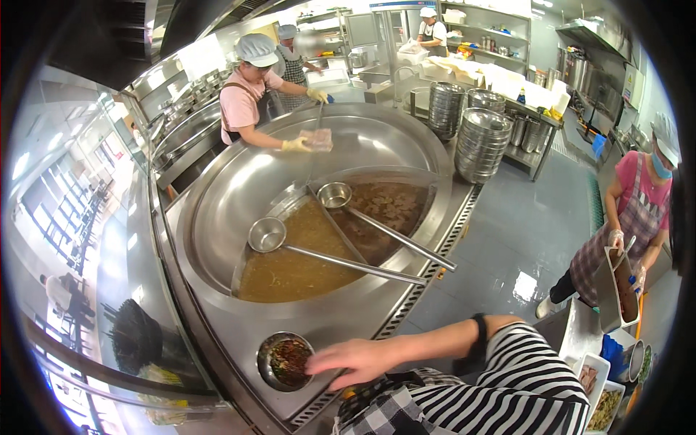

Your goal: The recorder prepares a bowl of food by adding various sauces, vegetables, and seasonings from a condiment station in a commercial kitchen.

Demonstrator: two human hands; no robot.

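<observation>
Right hand [357, 361] in from the lower right, bare, striped sleeve [518, 370] behind it, dark band [479, 336] on the forearm. Palm down, fingers loosely stretched out, thumb apart, so partly open; I see nothing held. Fingertips right at the near-right edge of a small steel bowl [264, 360]; can't tell from here if they touch. Bowl sits on the steel table [235, 326] at the corner nearest the person, dark reddish-brown chopped food [288, 361] inside. Left hand out of sight, state can't be told. Just beyond the bowl, big round pan [210, 225], its near part divided: yellowish broth [304, 272] left, dark brown liquid with pieces [384, 217] right. Two ladles, one [267, 234] over the broth, other [334, 195] over the brown side, handles slanting out over the rim to the right. Across the pan, co-worker in pink [241, 109], gloved, pinkish block [317, 140] in one hand. Stacked steel pots [481, 148] beside the pan, right. Far right, another co-worker [631, 196] with a tilted metal container [612, 286].
</observation>
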